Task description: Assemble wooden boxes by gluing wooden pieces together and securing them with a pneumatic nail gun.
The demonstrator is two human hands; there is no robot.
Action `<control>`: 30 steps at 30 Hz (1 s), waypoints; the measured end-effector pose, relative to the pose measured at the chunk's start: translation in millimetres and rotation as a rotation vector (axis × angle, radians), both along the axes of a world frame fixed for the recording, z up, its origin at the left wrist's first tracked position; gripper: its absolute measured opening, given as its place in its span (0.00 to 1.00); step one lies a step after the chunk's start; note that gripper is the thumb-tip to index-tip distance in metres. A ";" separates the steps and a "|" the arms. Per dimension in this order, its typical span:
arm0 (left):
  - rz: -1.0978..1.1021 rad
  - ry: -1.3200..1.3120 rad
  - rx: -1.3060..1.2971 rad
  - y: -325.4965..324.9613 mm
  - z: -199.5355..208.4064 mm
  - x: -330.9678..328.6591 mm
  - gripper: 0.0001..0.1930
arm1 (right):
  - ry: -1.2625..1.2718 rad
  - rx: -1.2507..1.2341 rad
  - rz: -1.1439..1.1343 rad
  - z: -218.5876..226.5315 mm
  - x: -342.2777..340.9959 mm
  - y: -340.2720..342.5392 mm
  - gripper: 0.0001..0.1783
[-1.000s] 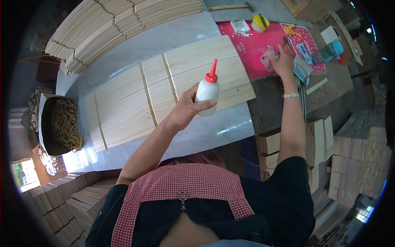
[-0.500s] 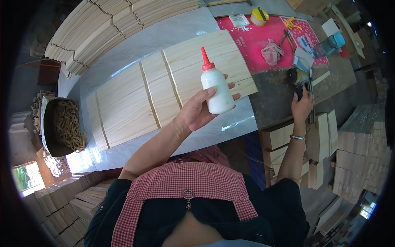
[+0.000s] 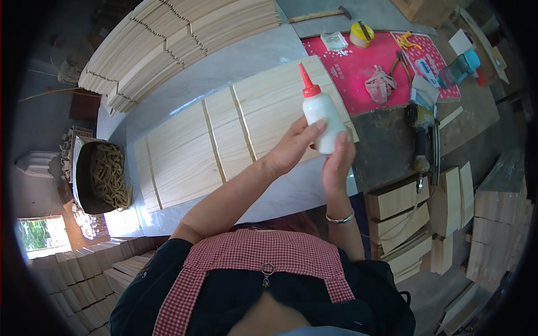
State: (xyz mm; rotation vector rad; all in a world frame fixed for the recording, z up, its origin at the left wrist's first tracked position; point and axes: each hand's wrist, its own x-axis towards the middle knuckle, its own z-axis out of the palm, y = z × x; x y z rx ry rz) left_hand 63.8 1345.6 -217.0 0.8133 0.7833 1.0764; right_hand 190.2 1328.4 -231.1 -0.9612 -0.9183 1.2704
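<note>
A white squeeze glue bottle [image 3: 326, 116] with a red pointed nozzle is held upright, slightly tilted, above the workbench. My left hand [image 3: 296, 143] wraps round its left side, thumb across the front. Against the lower right of the bottle, my right hand [image 3: 338, 162] closes with its thumb on the white body; its other fingers are mostly hidden behind. Under and behind the bottle lies a pale wooden panel [image 3: 179, 162] with several grooves cut across it. A pneumatic nail gun [image 3: 420, 131] rests on the dark bench surface to the right.
Stacked grooved boards [image 3: 151, 50] stand at the back left, near a box of rubber bands [image 3: 84, 193]. On a pink mat [image 3: 353, 89] lie a cloth [image 3: 380, 87], pliers [image 3: 399, 61] and a yellow tape roll [image 3: 361, 35]. A hammer [image 3: 319, 17] lies behind. Wooden blocks [image 3: 400, 199] stack at right.
My right hand has let go of the nail gun and come over to the bottle. My left hand and the bottle have shifted slightly right.
</note>
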 end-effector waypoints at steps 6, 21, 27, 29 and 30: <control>-0.064 0.611 0.404 9.1 -7.7 -17.0 0.38 | 0.110 0.282 -0.239 40.3 26.4 37.5 0.29; 0.141 1.946 0.430 63.2 -69.7 -108.6 0.45 | -0.066 0.013 -0.286 -5.7 86.4 165.3 0.34; 0.138 1.970 0.421 59.7 -68.6 -107.3 0.44 | -0.359 -0.219 -0.317 -16.4 61.2 206.9 0.36; 0.146 1.963 0.429 59.7 -69.1 -107.0 0.45 | -0.412 -0.265 -0.307 -16.8 55.7 214.5 0.39; 0.149 1.959 0.434 60.5 -69.2 -107.1 0.45 | -0.439 -0.288 -0.303 -17.6 54.2 218.6 0.41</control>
